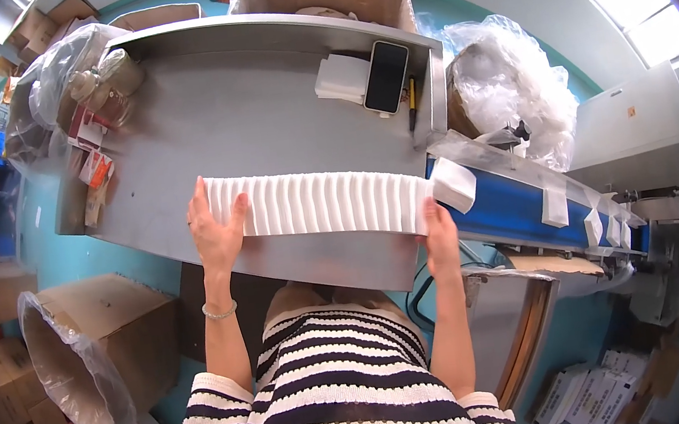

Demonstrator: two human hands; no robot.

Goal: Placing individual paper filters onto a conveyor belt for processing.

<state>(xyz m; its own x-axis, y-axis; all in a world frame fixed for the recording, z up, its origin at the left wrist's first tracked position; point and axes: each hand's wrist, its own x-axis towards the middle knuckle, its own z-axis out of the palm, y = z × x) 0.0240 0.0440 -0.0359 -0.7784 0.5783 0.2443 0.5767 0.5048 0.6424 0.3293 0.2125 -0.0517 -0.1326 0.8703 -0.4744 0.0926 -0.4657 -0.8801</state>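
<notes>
Fingers of my left hand (216,228) and right hand (440,231) press flat against opposite ends of the white folded stack (321,204) on the steel table (242,122).

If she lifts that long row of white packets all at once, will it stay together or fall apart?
The row of white packets is many separate thin pieces, so it would probably sag or spill mid-lift. Her left hand and right hand press its ends, which likely keeps it together. It looks light.

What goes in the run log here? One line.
left hand on row's left end | right hand at right end | row of white folded packets | steel table
</notes>
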